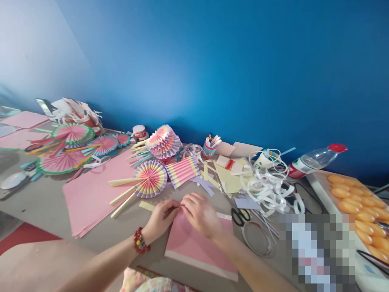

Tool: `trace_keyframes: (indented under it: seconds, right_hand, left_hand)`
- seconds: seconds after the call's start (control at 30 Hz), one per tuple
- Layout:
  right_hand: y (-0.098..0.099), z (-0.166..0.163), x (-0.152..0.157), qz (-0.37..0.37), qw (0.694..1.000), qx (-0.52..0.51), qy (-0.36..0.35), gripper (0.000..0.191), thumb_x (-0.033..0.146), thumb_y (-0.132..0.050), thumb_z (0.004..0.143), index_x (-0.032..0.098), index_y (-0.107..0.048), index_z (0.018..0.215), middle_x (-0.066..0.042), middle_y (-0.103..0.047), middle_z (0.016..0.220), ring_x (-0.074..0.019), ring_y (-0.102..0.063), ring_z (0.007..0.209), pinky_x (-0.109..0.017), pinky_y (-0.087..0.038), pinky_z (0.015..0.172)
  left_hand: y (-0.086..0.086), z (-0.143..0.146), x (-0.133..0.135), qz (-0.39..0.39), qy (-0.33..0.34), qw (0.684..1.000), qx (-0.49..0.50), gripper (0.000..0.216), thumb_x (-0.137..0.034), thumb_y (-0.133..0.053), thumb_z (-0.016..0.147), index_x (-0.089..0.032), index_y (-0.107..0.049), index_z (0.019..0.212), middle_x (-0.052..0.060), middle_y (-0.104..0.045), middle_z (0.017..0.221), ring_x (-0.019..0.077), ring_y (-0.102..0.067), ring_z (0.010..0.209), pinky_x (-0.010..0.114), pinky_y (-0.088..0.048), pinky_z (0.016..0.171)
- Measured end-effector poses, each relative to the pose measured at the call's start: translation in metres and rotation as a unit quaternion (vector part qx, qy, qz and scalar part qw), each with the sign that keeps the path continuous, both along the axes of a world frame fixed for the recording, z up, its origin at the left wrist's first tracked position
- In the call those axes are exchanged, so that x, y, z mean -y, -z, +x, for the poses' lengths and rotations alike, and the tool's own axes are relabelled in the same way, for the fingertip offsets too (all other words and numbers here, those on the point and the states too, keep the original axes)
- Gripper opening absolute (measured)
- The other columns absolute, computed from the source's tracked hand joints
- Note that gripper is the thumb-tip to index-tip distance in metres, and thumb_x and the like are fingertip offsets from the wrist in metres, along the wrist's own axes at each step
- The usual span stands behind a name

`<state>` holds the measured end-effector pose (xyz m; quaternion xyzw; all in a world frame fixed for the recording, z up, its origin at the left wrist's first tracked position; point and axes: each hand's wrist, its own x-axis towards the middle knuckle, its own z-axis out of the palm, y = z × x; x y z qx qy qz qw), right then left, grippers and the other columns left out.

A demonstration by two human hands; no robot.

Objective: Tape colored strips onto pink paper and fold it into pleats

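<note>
Probably light, thin and easily creased, the pink sheet (197, 251), laid flat on the counter (30, 207), is pinched near its far left corner by both hands (199, 213), and is best held lightly by its edges.

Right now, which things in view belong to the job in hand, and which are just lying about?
In use: left hand, right hand, pink sheet at their fingertips.
Apparently lying about: round folded fan, plastic bottle, orange oval pieces.
</note>
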<state>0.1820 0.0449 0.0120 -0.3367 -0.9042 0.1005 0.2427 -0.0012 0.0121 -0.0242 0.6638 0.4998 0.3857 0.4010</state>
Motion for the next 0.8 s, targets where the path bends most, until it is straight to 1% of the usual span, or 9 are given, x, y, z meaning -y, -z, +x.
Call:
trace_keyframes:
  seconds: [0.17,0.33,0.47,0.63,0.8]
  right_hand:
    - [-0.0034,0.0011,-0.002,0.012,1.0,0.021,-0.02,0.011,0.015,-0.05,0.092,0.019,-0.057,0.085,-0.003,-0.062,0.082,-0.0193,-0.054,0.078,-0.033,-0.04,0.076]
    - [-0.0044,0.0026,-0.0028,0.013,0.999,0.031,-0.029,0.011,0.015,-0.049,0.092,0.018,-0.057,0.085,-0.004,-0.061,0.081,-0.0184,-0.053,0.077,-0.032,-0.039,0.074]
    - [-0.0036,0.005,-0.0043,0.0,0.998,0.037,-0.043,0.014,0.016,-0.046,0.093,0.018,-0.057,0.084,-0.004,-0.061,0.081,-0.0176,-0.053,0.078,-0.031,-0.039,0.076]
    - [-0.0011,0.0076,-0.0052,-0.025,0.998,0.031,-0.046,0.014,0.016,-0.045,0.094,0.017,-0.058,0.089,-0.005,-0.062,0.085,-0.0177,-0.053,0.082,-0.031,-0.039,0.079]
    - [-0.0011,0.0096,-0.006,-0.029,0.998,0.032,-0.053,0.013,0.015,-0.046,0.093,0.018,-0.059,0.091,-0.005,-0.063,0.086,-0.0175,-0.053,0.081,-0.031,-0.039,0.079]
  left_hand:
    - [-0.001,0.0002,0.0005,0.003,-0.001,1.0,-0.021,0.019,-0.026,-0.052,0.091,-0.017,-0.065,0.082,0.002,-0.064,0.075,0.0151,-0.057,0.069,0.023,-0.043,0.065]
    - [-0.0001,0.0005,0.0007,0.001,0.002,1.0,-0.027,0.018,-0.027,-0.052,0.091,-0.018,-0.064,0.08,0.002,-0.064,0.074,0.0151,-0.057,0.068,0.023,-0.043,0.064]
    - [0.0007,-0.0005,0.0002,-0.002,0.003,1.0,-0.027,0.018,-0.027,-0.053,0.09,-0.018,-0.064,0.08,0.002,-0.064,0.073,0.015,-0.057,0.067,0.022,-0.042,0.063]
    - [0.0,-0.0008,0.0003,0.001,0.004,0.999,-0.035,0.016,-0.024,-0.053,0.089,-0.017,-0.065,0.08,0.001,-0.062,0.07,0.0143,-0.056,0.065,0.022,-0.041,0.062]
    - [-0.0021,-0.0005,0.0005,0.003,0.01,0.999,-0.031,0.018,-0.026,-0.052,0.09,-0.017,-0.065,0.081,0.002,-0.063,0.072,0.0148,-0.057,0.067,0.023,-0.041,0.063]
